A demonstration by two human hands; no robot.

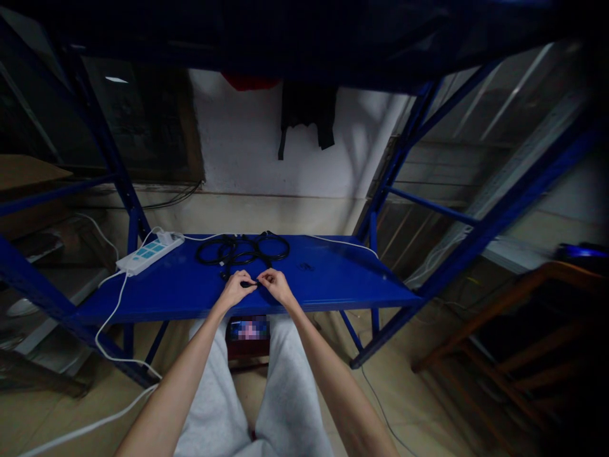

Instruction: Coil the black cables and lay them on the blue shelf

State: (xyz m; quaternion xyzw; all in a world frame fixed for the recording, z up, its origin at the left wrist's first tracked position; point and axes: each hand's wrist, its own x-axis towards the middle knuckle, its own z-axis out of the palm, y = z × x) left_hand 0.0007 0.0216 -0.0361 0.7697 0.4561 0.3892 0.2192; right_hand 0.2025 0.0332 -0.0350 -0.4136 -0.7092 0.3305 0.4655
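Note:
My left hand [236, 289] is closed in a pinch at the shelf's front edge, with a short dark piece of black cable [248, 284] at its fingertips. Close beside it, my right hand [276, 285] pinches the same dark piece from the other side. The fingertips nearly meet, and the exact shape of the held part is too small to tell. Just beyond both hands lie loosely coiled black cables [242, 251] with several plug ends. Some thin black bits [305, 267] rest to the right of the coils.
The blue metal shelf [342, 273] has upright posts at both sides and another level overhead. At its left end sits a white power strip [151, 254] with white cords. A lit screen [248, 329] shows below the front edge, between the knees. A wooden chair [495, 317] stands right.

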